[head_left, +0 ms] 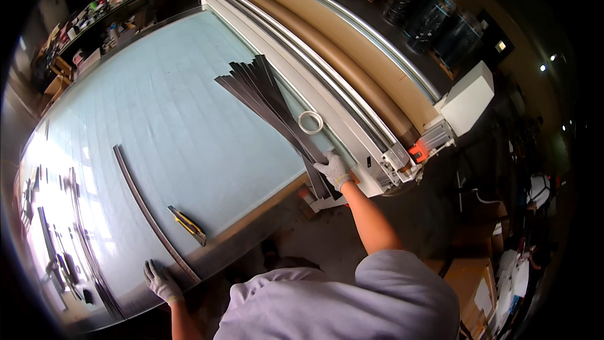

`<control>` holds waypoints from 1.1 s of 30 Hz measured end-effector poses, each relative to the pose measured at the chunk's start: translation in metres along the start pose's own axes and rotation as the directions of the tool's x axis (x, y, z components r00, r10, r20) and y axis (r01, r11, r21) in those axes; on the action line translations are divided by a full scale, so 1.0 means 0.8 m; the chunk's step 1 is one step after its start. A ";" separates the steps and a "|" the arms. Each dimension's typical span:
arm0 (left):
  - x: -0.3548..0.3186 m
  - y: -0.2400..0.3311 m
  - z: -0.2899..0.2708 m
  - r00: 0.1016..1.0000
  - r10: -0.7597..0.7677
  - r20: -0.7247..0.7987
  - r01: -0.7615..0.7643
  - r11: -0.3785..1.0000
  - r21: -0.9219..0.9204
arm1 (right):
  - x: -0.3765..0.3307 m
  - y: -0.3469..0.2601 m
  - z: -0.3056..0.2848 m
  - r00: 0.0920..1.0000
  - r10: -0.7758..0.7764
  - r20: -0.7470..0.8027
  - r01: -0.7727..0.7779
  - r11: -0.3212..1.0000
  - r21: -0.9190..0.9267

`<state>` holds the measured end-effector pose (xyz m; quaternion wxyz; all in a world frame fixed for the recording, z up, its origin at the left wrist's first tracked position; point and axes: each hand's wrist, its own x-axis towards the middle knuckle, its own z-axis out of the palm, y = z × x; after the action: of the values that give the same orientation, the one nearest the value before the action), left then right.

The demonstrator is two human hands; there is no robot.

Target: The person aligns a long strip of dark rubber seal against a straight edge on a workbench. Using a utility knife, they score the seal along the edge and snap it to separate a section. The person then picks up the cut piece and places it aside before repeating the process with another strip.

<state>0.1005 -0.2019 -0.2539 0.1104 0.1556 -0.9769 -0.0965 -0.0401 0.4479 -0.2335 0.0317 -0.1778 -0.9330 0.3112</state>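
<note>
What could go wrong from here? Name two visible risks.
The dark strips under the right hand seem to jut past the table, so some might slide off. The yellow-and-black utility knife lies near the table's front edge; a dragged strip could perhaps knock it down.

Cluttered dark shelving [94, 24] runs along the far left. Upright black plastic-wrapped rolls [431, 22] stand at the far right, small bright white lights [543, 68] to their right. A brown cardboard box [464, 286] sits near right, dark grey floor [327, 232] to its left. White glare washes the broad pale-blue surface's [157, 88] left side.
</note>
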 end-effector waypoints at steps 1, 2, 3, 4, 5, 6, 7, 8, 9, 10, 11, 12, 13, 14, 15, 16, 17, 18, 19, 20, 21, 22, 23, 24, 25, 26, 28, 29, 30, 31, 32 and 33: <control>0.000 0.000 0.004 1.000 0.011 0.004 -0.011 1.000 0.002 | 0.002 0.002 0.003 0.999 -0.025 0.035 0.022 0.996 0.087; 0.000 -0.011 0.001 1.000 -0.004 -0.012 0.004 1.000 0.026 | 0.001 -0.052 0.004 0.998 0.006 0.055 -0.005 1.000 -0.007; -0.001 -0.012 -0.002 1.000 -0.018 -0.009 0.018 1.000 0.023 | -0.002 -0.095 -0.004 0.996 -0.074 -0.041 0.078 0.991 0.107; 0.000 -0.008 -0.003 1.000 -0.028 -0.002 0.028 1.000 0.013 | -0.005 -0.130 -0.015 0.980 -0.135 -0.147 0.164 0.964 0.207; 0.001 -0.005 -0.005 0.999 -0.040 0.001 0.040 0.999 0.009 | -0.006 -0.164 -0.018 0.950 -0.184 -0.254 0.258 0.917 0.303; 0.002 -0.007 -0.007 0.999 -0.049 0.000 0.049 0.999 0.010 | -0.009 -0.196 -0.015 0.866 -0.157 -0.474 0.397 0.793 0.463; 0.001 -0.010 -0.015 0.998 -0.054 -0.020 0.054 0.999 -0.001 | -0.025 -0.242 -0.029 0.760 -0.188 -0.622 0.508 0.768 0.389; 0.003 -0.010 -0.012 0.999 -0.043 -0.027 0.043 0.999 0.001 | -0.035 -0.256 -0.015 0.883 -0.120 -0.454 0.340 0.831 0.441; 0.004 -0.008 -0.007 1.000 -0.021 -0.020 0.021 1.000 -0.008 | -0.052 -0.264 -0.010 0.961 -0.025 -0.276 0.149 0.885 0.440; 0.002 0.000 0.001 1.000 -0.010 -0.015 0.010 0.999 -0.037 | -0.038 -0.234 0.018 0.979 0.141 0.147 -0.130 0.988 -0.084; 0.001 -0.001 0.012 0.999 0.033 -0.032 -0.033 0.999 -0.016 | -0.022 -0.188 0.041 0.974 -0.097 0.206 0.127 0.982 -0.137; 0.005 -0.002 0.022 0.997 0.060 -0.045 -0.061 0.998 -0.019 | -0.007 -0.141 0.065 0.910 -0.327 0.256 0.375 0.912 -0.166; -0.001 -0.024 0.015 0.997 0.047 -0.064 -0.045 0.999 0.026 | -0.010 -0.208 0.049 0.962 -0.251 0.105 0.252 0.968 0.005; -0.001 -0.022 -0.002 0.998 -0.010 -0.058 0.011 1.000 0.012 | -0.017 -0.275 0.017 0.987 -0.151 -0.055 0.159 0.965 0.207; -0.001 -0.017 -0.021 0.998 -0.050 -0.035 0.050 0.999 -0.008 | -0.020 -0.314 -0.012 0.976 -0.139 -0.166 0.205 0.839 0.505; -0.001 -0.016 -0.014 0.998 -0.032 -0.054 0.032 0.999 -0.006 | -0.022 -0.312 -0.010 0.939 -0.172 -0.299 0.294 0.852 0.433; 0.000 -0.016 -0.007 0.998 0.008 -0.061 -0.009 1.000 -0.019 | -0.014 -0.304 0.002 0.878 -0.212 -0.430 0.379 0.857 0.350; 0.002 -0.015 -0.003 0.998 0.027 -0.063 -0.029 0.999 -0.022 | -0.011 -0.274 0.025 0.924 -0.377 -0.065 0.379 0.925 0.035; 0.002 -0.005 0.004 0.997 0.048 -0.062 -0.050 0.998 -0.043 | -0.012 -0.225 0.043 0.875 -0.354 0.330 0.450 0.845 -0.288; 0.001 -0.006 0.002 0.997 0.043 -0.066 -0.046 0.998 -0.045 | -0.010 -0.206 0.061 0.855 -0.226 0.467 0.393 0.869 -0.300; 0.002 -0.005 0.003 0.997 0.033 -0.074 -0.036 0.998 -0.049 | -0.016 -0.204 0.067 0.802 -0.088 0.591 0.342 0.879 -0.333; 0.003 -0.003 0.005 0.996 0.024 -0.081 -0.029 0.998 -0.055 | -0.009 -0.207 0.073 0.956 -0.154 0.251 0.200 0.965 -0.171; -0.001 -0.013 -0.002 0.995 -0.043 -0.091 0.036 0.996 -0.078 | -0.029 -0.246 0.074 0.989 -0.116 -0.094 0.122 0.991 0.061; 0.003 -0.014 -0.007 0.991 -0.096 -0.092 0.086 0.990 -0.109 | -0.053 -0.284 0.058 0.948 -0.178 -0.263 0.208 0.974 0.088; 0.011 -0.008 -0.005 0.986 -0.139 -0.092 0.124 0.980 -0.153 | -0.068 -0.298 0.060 0.968 -0.114 -0.224 0.150 0.977 0.152; 0.020 0.006 0.005 0.964 -0.227 -0.139 0.197 0.960 -0.201 | -0.074 -0.288 0.070 0.985 -0.161 -0.055 0.166 0.983 0.082; 0.045 0.067 -0.016 0.965 -0.208 -0.162 0.132 0.913 -0.386 | -0.108 -0.275 0.091 0.981 -0.165 0.101 0.160 0.985 0.057; 0.055 0.108 -0.042 0.979 -0.102 -0.175 0.007 0.880 -0.475 | -0.130 -0.282 0.092 0.981 -0.183 0.061 0.177 0.980 0.091; 0.062 0.132 -0.037 0.999 -0.012 -0.052 -0.021 0.815 -0.579 | -0.147 -0.291 0.094 0.972 -0.232 0.027 0.220 0.947 0.234; 0.061 0.176 -0.056 0.994 0.075 0.078 0.000 0.720 -0.693 | -0.169 -0.293 0.093 0.967 -0.255 -0.012 0.242 0.900 0.362; 0.064 0.206 -0.065 0.855 0.229 0.465 0.239 0.621 -0.746 | -0.190 -0.302 0.092 0.968 -0.251 -0.008 0.236 0.898 0.371; 0.065 0.229 -0.061 0.771 0.484 0.414 0.205 0.427 -0.881 | -0.208 -0.312 0.089 0.967 -0.254 -0.007 0.238 0.894 0.380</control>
<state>0.0124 -0.0553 -0.1567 -0.1421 -0.0558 -0.7603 -0.6314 0.0251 0.1637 -0.1343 0.0844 -0.0424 -0.8710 0.4822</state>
